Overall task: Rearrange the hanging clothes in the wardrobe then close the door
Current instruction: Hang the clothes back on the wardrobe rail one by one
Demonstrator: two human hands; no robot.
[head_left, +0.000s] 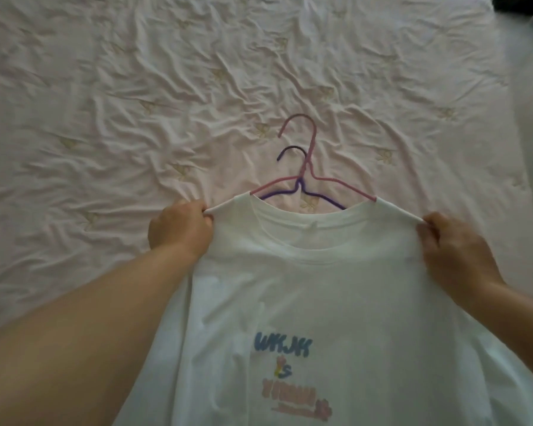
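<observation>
Grip, left: left hand (180, 227) pinches the shoulder of the white T-shirt (290, 287), fingers curled round the cloth.
Grip, right: right hand (453, 244) pinches the other shoulder likewise.
Where: shirt lies front up on the bed (105, 103), over a pink hanger (305, 167) and a purple hanger (299, 186).
Progress: early, I judge; shirt being set on its hanger, no wardrobe or door in view, hanging and closing remain.
Look: white, soft, printed lettering on the chest, collar wide.

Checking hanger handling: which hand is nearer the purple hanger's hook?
Left. The left hand pinches the shirt shoulder just below-left of the purple hanger's hook; the right hand is farther, on the opposite shoulder.
</observation>
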